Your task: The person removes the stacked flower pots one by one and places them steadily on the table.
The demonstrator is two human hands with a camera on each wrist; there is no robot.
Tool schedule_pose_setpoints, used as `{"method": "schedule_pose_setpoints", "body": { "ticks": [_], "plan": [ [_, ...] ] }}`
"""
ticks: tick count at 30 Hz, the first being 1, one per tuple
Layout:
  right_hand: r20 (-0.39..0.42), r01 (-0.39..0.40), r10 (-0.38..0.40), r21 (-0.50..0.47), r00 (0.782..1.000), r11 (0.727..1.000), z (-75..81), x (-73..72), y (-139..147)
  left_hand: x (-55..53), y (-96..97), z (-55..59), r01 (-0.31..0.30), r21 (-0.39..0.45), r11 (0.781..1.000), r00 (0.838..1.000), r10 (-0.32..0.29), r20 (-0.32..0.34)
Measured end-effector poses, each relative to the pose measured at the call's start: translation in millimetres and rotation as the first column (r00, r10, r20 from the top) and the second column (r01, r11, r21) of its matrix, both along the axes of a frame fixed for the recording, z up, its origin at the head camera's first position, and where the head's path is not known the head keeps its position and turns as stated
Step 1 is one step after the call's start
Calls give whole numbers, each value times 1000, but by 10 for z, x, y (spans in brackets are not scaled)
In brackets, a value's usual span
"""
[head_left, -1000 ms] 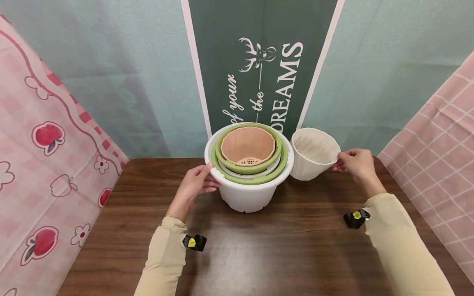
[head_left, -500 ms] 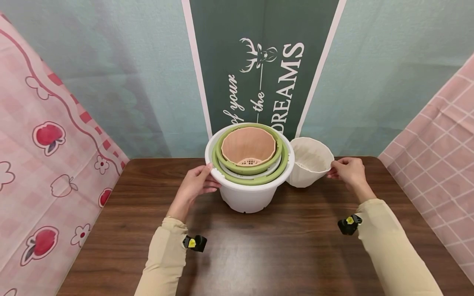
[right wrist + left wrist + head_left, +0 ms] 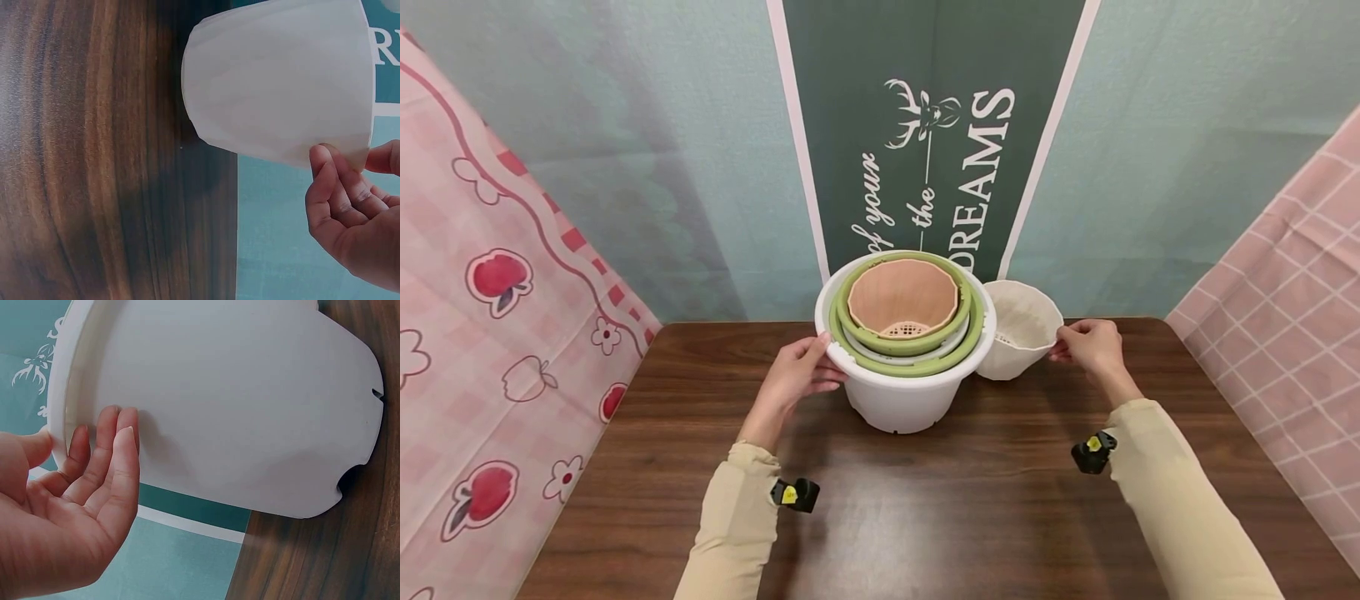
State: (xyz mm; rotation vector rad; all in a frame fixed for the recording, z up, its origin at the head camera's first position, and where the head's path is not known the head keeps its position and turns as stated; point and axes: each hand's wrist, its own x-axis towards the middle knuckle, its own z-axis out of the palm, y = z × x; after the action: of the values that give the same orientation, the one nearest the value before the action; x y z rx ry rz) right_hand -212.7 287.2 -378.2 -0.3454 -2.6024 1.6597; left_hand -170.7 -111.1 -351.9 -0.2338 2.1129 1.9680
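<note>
A large white flowerpot point(image 3: 901, 404) stands upright on the wooden table, with green pots point(image 3: 917, 367), a white one and a terracotta-coloured pot point(image 3: 902, 292) nested inside it. My left hand point(image 3: 796, 371) pinches the big pot's rim at its left side, thumb on top and fingers below. In the left wrist view the fingers of that hand point(image 3: 94, 487) lie along the white outer wall. A smaller cream-white flowerpot point(image 3: 1011, 354) is just right of the stack, partly hidden behind it. My right hand point(image 3: 1092, 348) pinches this small pot's right rim between thumb and fingers, as the right wrist view also shows.
The dark wooden table point(image 3: 910, 517) runs up to a green printed cloth point(image 3: 700, 167) hanging close behind the pots. Pink patterned cloths hang at the left point(image 3: 512, 350) and right point(image 3: 1285, 333) sides. A small black camera sits on each sleeve.
My right hand has brought the small cream-white pot down and to the left, closer to the stack. My left hand and the large pot have stayed in place.
</note>
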Motion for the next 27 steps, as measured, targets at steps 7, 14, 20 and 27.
{"method": "schedule_pose_setpoints", "body": {
  "ticks": [7,14,20,27],
  "plan": [
    [7,11,-11,0,1000,1000,-48,-16,-14,2,4,-2,-4,-4,1000,1000,4,4],
    [6,14,-14,5,1000,1000,-45,-31,-49,7,0,-3,-4,-3,1000,1000,4,-1],
    [13,11,-11,29,1000,1000,-34,-48,-95,7,-4,-2,-2,6,1000,1000,2,-6],
    [36,9,-11,37,999,999,-32,-68,-125,5,-5,-6,1,8,1000,1000,-1,-7]
  ]
}}
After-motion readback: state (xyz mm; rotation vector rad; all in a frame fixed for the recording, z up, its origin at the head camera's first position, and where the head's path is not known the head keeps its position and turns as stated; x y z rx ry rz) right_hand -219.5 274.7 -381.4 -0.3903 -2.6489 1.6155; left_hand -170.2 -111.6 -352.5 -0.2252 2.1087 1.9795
